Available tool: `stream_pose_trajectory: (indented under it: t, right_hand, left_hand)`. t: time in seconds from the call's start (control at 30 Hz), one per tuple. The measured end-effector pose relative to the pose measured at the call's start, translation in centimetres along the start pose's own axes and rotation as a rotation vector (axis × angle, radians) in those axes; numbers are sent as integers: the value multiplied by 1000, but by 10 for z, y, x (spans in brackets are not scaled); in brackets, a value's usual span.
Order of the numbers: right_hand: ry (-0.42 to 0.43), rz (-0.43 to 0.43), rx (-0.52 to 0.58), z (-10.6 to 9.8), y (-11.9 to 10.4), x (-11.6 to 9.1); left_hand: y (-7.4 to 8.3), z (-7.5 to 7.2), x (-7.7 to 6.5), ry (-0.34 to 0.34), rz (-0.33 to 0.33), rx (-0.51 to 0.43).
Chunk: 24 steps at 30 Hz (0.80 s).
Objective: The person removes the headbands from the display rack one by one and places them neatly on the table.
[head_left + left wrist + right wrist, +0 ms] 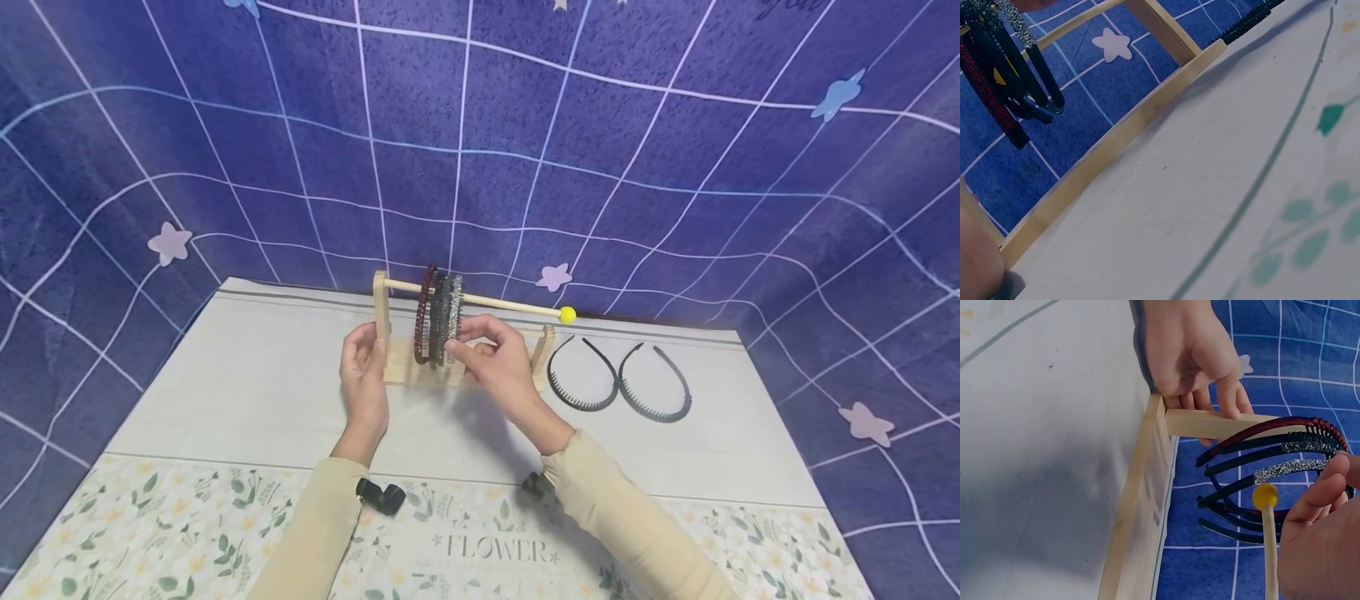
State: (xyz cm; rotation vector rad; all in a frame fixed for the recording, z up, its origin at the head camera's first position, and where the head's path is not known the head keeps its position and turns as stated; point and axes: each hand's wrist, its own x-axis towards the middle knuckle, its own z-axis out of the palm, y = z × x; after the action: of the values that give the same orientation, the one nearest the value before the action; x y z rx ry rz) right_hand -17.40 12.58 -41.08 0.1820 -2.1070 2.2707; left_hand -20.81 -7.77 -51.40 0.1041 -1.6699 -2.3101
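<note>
A light wooden stand has a left post, a shorter-looking right post and a thin rod tipped with a yellow ball. My left hand grips the left post, thumb on one side and fingers on the other. Several headbands hang together on the rod: a dark red glittery headband, dark headbands and a silver glittery headband at the right of the bunch. With thumb and fingers my right hand pinches the silver headband. The ball end sticks out above the right post.
Two black toothed headbands lie side by side on the white cloth, right of the stand. A blue grid-patterned curtain rises behind. Floral cloth covers the near edge.
</note>
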Motion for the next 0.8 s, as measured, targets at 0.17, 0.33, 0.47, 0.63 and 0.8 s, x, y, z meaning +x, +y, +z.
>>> stream_pose_trajectory:
  t: [0.17, 0.33, 0.47, 0.63, 0.8]
  right_hand:
    - [18, -7, -4, -2, 0, 2]
    - [26, 0, 17, -5, -5, 1]
    - [28, -11, 37, -8, -9, 0]
    - [44, -25, 64, -11, -16, -2]
    - [57, -42, 55, -12, -22, -5]
  left_hand:
    - [1, 0, 0, 3, -1, -5]
    - [1, 0, 0, 10, -1, -17]
    - [1, 1, -1, 13, 5, -28]
    - [1, 2, -1, 15, 12, -23]
    - [1, 1, -1, 22, 12, -21]
